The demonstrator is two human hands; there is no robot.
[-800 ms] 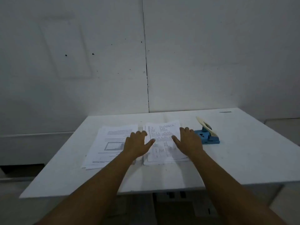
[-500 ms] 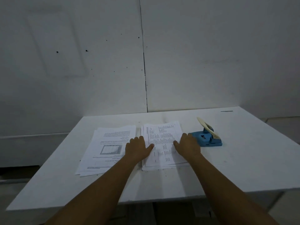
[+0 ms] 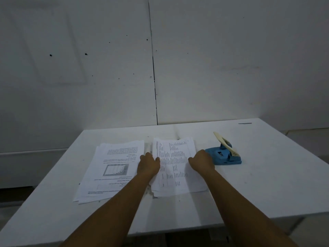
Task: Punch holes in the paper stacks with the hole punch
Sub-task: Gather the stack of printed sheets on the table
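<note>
Now on the tabletop (image 3: 249, 184) the right-hand paper stack (image 3: 175, 166) lies long axis fore-aft, left hand (image 3: 148, 165) and right hand (image 3: 202, 162) gripping its side edges, fingers curled; hole punch (image 3: 225, 155) sits just right, nearer the right hand.

White table (image 3: 267, 184), pushed against a pale panelled wall — surface scuffed, faint specks. Two stacks of printed paper lie flat near the middle: the left stack (image 3: 114, 168), loosely fanned, top sheet bearing a chart; the right stack (image 3: 173, 166), columns of small print. Just right of it, a blue hole punch (image 3: 224, 155) — cream lever raised. Small dark mark at far right corner.
</note>
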